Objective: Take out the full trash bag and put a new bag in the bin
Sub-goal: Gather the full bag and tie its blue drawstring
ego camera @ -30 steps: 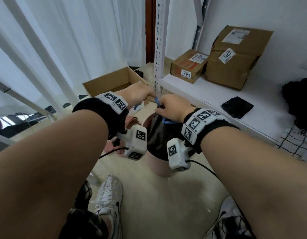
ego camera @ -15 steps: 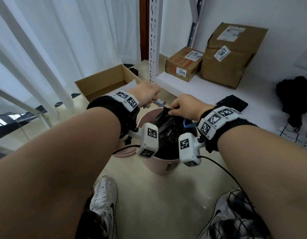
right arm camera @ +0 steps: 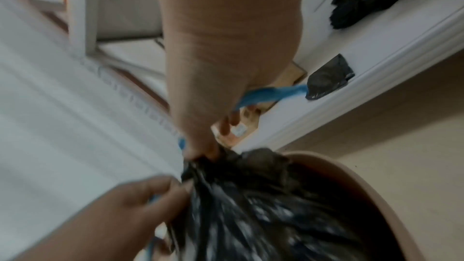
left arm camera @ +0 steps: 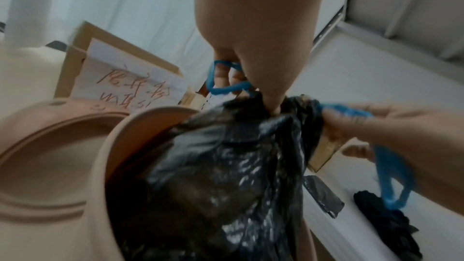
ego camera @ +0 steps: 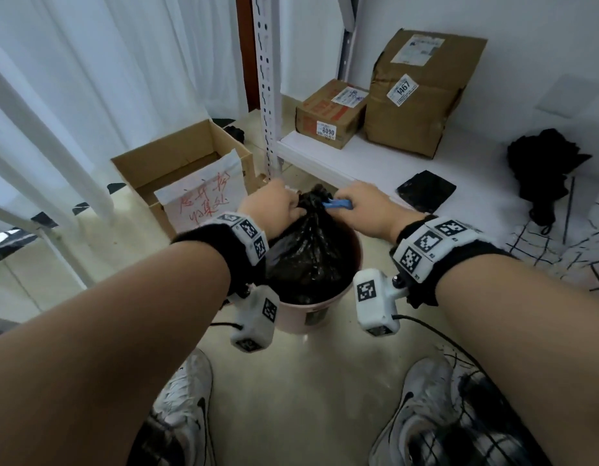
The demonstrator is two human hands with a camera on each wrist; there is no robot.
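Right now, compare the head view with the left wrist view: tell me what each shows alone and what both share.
Only the head view shows the two labelled parcels on the white shelf and the person's shoes. Only the left wrist view shows the pink lid lying beside the bin. Both show the left hand and right hand pinching the black trash bag by its blue drawstring, still in the pink bin.

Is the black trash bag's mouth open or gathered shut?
Gathered shut: black plastic trash bag bunches at top, pinched by left hand and right hand.
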